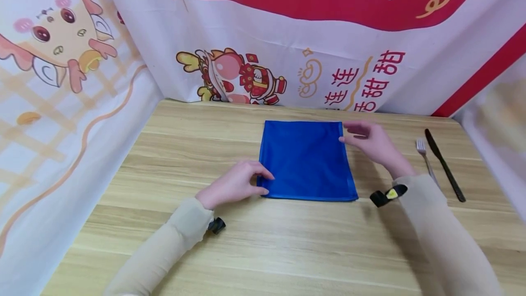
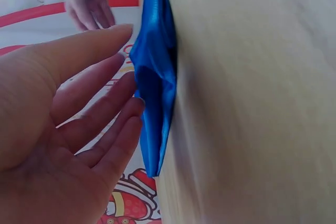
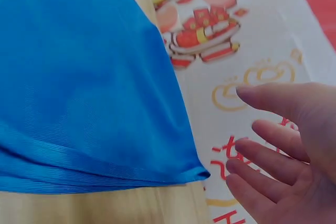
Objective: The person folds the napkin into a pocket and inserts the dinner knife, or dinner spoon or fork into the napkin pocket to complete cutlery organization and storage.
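A blue cloth (image 1: 306,161), folded into a rough square, lies flat on the wooden table. At its near left corner is my left hand (image 1: 238,182), fingers relaxed and slightly bent; in the left wrist view the fingertips are beside the layered edge of the cloth (image 2: 152,93), pinching nothing. My right hand (image 1: 371,143) is by the far right corner with fingers parted. The right wrist view shows that hand (image 3: 283,156) a small gap away from the cloth's corner (image 3: 100,77).
To the right on the table (image 1: 197,131) lie a fork (image 1: 427,161) and a dark knife (image 1: 445,166). Printed white cloth hangings (image 1: 156,26) stand behind the table and at both sides.
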`<control>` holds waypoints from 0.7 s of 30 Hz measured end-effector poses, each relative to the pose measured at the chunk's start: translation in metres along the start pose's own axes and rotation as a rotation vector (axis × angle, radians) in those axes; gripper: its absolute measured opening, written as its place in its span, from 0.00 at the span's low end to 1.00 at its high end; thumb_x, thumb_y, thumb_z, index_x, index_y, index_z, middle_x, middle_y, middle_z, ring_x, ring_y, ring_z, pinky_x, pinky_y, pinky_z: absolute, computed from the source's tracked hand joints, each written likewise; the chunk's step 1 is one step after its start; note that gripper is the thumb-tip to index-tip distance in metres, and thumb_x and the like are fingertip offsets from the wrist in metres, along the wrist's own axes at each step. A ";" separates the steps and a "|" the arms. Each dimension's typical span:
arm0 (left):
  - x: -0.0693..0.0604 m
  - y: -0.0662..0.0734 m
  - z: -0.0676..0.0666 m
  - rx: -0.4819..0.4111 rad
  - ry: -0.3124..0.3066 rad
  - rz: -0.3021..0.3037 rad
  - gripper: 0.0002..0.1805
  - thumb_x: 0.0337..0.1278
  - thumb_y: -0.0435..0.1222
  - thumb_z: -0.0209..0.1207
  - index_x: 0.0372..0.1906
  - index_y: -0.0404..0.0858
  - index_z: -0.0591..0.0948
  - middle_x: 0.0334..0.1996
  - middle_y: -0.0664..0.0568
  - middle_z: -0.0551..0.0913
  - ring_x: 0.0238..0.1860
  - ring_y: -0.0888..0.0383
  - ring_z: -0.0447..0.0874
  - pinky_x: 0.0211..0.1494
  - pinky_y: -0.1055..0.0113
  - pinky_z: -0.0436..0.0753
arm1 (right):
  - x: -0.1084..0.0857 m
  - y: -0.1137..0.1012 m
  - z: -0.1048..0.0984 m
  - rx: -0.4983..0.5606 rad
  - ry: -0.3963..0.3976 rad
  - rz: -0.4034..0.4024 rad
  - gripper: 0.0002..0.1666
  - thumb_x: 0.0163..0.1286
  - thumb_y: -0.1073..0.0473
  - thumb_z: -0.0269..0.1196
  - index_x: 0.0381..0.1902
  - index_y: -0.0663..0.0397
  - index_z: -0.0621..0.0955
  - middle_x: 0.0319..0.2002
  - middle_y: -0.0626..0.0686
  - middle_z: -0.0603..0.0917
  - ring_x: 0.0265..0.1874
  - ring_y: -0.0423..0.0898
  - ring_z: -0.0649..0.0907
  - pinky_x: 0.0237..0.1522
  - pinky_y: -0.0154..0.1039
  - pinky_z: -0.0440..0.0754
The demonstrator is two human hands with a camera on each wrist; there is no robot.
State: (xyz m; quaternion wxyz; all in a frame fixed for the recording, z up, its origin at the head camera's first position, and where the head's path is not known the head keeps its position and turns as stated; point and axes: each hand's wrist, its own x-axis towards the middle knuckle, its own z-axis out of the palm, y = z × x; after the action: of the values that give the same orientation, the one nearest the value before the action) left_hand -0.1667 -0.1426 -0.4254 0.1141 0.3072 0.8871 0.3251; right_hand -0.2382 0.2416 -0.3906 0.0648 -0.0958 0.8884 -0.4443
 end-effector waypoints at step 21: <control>-0.004 -0.008 0.005 0.067 -0.055 -0.008 0.14 0.54 0.40 0.76 0.47 0.46 0.89 0.48 0.57 0.84 0.56 0.56 0.78 0.63 0.58 0.75 | -0.084 0.020 0.032 -0.109 -0.252 -0.143 0.19 0.63 0.52 0.76 0.50 0.52 0.88 0.46 0.49 0.87 0.43 0.49 0.83 0.47 0.44 0.84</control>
State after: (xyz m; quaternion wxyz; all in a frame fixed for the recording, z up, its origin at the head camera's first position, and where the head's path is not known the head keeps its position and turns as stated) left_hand -0.1652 -0.1476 -0.4339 0.1296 0.3161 0.8952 0.2864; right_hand -0.1526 0.2468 -0.4232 0.1386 -0.2170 0.8869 -0.3836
